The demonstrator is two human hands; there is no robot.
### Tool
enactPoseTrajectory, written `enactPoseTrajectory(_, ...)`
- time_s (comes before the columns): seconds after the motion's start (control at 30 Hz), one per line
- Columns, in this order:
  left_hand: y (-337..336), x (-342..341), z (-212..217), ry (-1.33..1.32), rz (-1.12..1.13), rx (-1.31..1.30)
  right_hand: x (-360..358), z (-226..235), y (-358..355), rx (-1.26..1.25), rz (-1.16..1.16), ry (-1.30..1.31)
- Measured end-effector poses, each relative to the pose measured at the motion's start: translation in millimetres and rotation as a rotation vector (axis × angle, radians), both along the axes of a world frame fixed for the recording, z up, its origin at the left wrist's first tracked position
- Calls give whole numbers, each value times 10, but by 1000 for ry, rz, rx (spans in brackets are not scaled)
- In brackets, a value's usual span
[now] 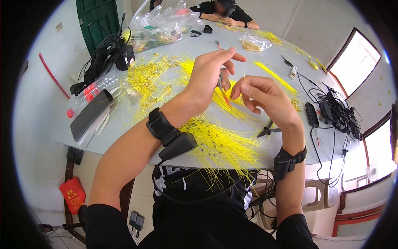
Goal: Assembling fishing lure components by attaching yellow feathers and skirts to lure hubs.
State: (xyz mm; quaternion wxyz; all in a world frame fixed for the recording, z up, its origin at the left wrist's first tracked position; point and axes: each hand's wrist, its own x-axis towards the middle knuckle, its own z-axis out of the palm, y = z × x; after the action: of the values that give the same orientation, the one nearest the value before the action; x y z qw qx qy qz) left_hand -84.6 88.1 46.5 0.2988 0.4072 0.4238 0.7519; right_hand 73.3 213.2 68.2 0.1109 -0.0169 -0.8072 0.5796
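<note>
My left hand [210, 76] is over the middle of the table, its lower fingers curled round a slim grey piece with an orange end [226, 100]. Its upper fingers stretch to the right. Close by on the right, my right hand [265, 96] has its thumb and fingertips bent together in a pinch; whatever is between them is too fine to make out. Beneath both hands lie bright yellow strands [238, 111]. Nearer to me, a fan of yellow strands with small dark beads [217, 139] hangs over the table edge. Dark-handled pliers [265, 131] lie below my right hand.
A tangled yellow pile [147, 79], plastic bottle [93, 91] and dark flat box [92, 114] occupy the left. Clear bags [159, 31] stand behind. Black cables [338, 112] crowd the right. A co-worker [228, 14] sits at the far edge.
</note>
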Motion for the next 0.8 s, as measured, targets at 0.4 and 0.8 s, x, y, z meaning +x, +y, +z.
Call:
enactPoseTrajectory(0.4, 87, -55, -24, 23, -49, 144, -30, -29, -24, 27, 71, 54)
enactPoseTrajectory(0.8, 99, -176, -91, -46, -188, 92, 1, -12, 62, -51, -248, 192)
